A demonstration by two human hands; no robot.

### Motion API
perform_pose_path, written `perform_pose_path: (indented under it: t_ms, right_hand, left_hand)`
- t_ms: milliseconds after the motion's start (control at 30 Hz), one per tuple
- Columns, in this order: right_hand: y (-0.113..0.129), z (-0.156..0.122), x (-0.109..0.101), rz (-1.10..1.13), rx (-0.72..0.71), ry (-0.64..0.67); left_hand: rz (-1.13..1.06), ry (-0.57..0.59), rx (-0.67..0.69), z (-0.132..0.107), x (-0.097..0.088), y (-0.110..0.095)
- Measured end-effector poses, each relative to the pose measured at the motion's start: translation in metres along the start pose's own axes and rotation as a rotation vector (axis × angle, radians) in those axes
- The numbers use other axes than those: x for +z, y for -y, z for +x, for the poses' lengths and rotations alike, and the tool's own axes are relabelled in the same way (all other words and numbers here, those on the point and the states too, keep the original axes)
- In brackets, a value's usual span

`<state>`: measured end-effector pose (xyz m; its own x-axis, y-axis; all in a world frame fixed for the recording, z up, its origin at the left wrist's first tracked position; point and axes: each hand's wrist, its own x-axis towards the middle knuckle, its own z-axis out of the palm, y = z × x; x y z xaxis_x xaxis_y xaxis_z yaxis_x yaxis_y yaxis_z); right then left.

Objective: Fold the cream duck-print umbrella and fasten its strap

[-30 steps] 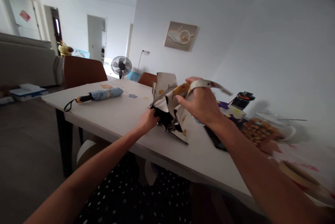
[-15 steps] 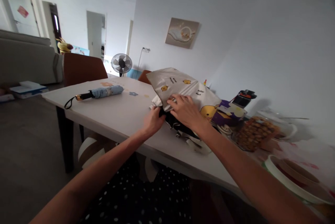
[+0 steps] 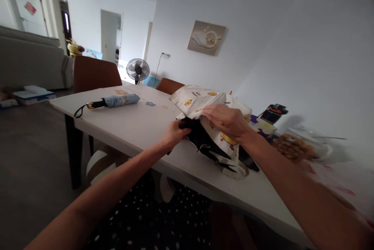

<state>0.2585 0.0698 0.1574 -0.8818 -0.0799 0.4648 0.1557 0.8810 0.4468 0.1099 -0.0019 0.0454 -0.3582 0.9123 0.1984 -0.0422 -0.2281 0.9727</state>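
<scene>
A cream umbrella (image 3: 201,103) with yellow cartoon prints and a black lining lies half collapsed on the white table (image 3: 140,125). My left hand (image 3: 174,133) is closed on its near end, at the black lining. My right hand (image 3: 226,120) rests on top of the cream fabric with fingers closed over a fold of it. A blue folded umbrella (image 3: 117,101) with a black wrist strap lies apart at the table's far left.
A brown chair (image 3: 95,74) stands behind the table at the left, another chair back (image 3: 169,85) at the far side. A black and orange object (image 3: 273,112), a bag of snacks (image 3: 290,146) and bowls crowd the right end. A fan (image 3: 138,69) and sofa (image 3: 32,62) stand beyond.
My right hand, raised with a fabric strip a second ago, came down onto the umbrella and slid right along the canopy. The fabric spread flatter. My left hand stayed at the near end.
</scene>
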Motion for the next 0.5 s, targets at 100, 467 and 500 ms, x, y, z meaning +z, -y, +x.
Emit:
perform_pose_path:
  t_ms: [100, 467, 500]
  right_hand:
    - [0.004, 0.009, -0.004, -0.012, 0.074, -0.013]
    - [0.014, 0.022, 0.003, -0.055, 0.309, -0.095]
    - [0.012, 0.026, -0.007, -0.079, 0.388, -0.207]
  left_hand:
    - [-0.058, -0.015, -0.007, 0.0, 0.004, 0.003]
    - [0.08, -0.018, 0.061, 0.007, 0.002, 0.026]
    - [0.124, -0.039, 0.075, 0.007, 0.002, 0.031]
